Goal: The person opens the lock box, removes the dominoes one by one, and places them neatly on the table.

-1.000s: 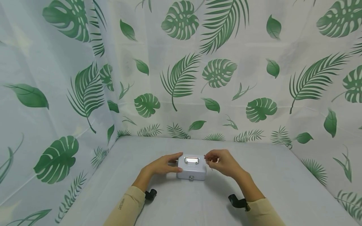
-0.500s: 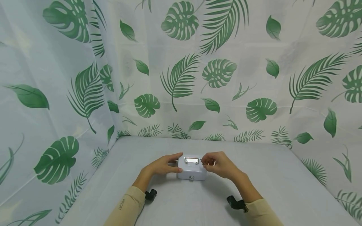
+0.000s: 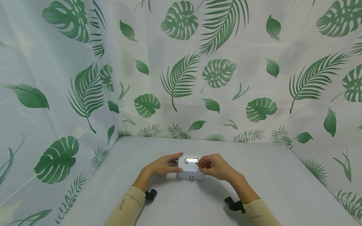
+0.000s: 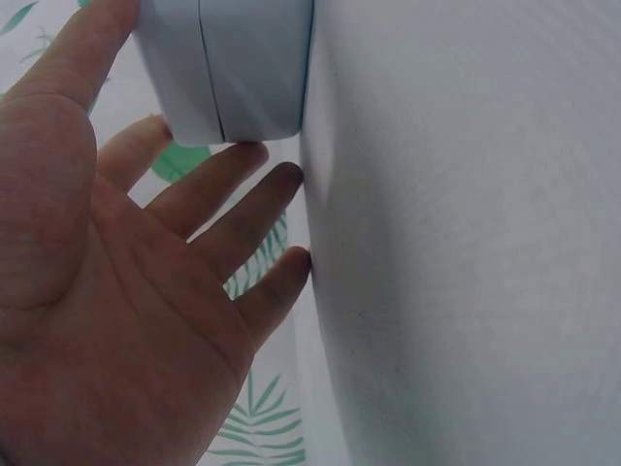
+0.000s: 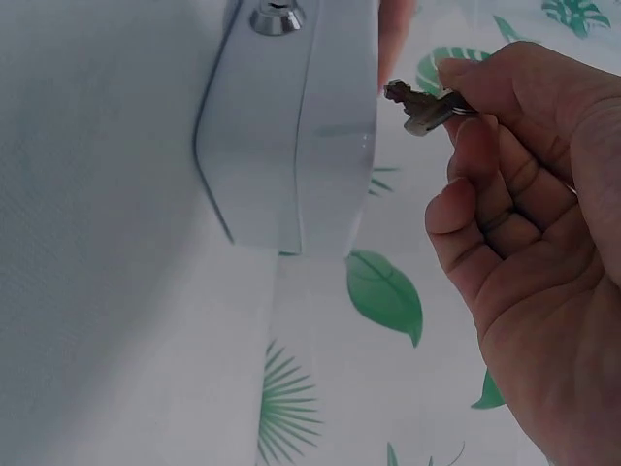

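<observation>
A small white cash box [image 3: 188,173] stands on the table, with a silver handle plate [image 3: 191,160] on its lid and a round keyhole lock [image 3: 191,178] at the front. My left hand [image 3: 161,164] rests against its left side, thumb at the front corner and index finger toward the back corner. The other left fingers [image 4: 228,180] are nearly straight, tips by the box's side and the table. Between right thumb and index finger, my right hand [image 3: 217,167] pinches small metal keys [image 5: 427,107], held above the lid's right part. The other right fingers curl inward.
White cloth covers the table [image 3: 181,207]. Leaf-printed curtains [image 3: 181,78] rise at the back and both sides. Black wrist cameras [image 3: 234,204] hang under the forearms.
My right hand has moved left with the keys, from beside the box's right edge to over its lid. The left hand and the box have stayed in place.
</observation>
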{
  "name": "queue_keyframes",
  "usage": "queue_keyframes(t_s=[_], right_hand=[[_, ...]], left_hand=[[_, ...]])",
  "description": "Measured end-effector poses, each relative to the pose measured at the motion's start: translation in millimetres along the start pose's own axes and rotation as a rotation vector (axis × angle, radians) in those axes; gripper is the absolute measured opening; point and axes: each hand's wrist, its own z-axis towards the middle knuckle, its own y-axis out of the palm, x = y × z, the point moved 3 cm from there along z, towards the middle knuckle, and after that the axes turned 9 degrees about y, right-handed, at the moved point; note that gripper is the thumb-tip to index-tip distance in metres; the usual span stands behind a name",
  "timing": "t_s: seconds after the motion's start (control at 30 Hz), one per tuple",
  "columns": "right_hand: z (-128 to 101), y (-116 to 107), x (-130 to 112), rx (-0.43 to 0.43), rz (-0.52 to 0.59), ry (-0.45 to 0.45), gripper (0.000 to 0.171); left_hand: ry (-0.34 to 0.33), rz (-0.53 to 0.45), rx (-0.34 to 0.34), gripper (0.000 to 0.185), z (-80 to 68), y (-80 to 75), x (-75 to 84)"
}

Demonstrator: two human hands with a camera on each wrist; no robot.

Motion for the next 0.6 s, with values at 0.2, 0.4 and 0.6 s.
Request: queue_keyframes(t_s=[0.2,0.4,0.6], right_hand=[[0.3,3.1,-4.6,-0.033,0.022,-0.010,0.014],[1.6,6.4,-4.0,-0.049,0.014,-0.008,0.012],[0.4,9.2,-4.5,-0.080,0.031,0.010,0.011]], left_hand=[[-0.003,0.000,0.004,0.088,-0.6,0.1,2.0],[-0.005,-0.013,0.004,0.088,-1.6,-0.5,3.5],[0.004,-0.012,0.006,0.087,-0.4,-0.1,2.2]])
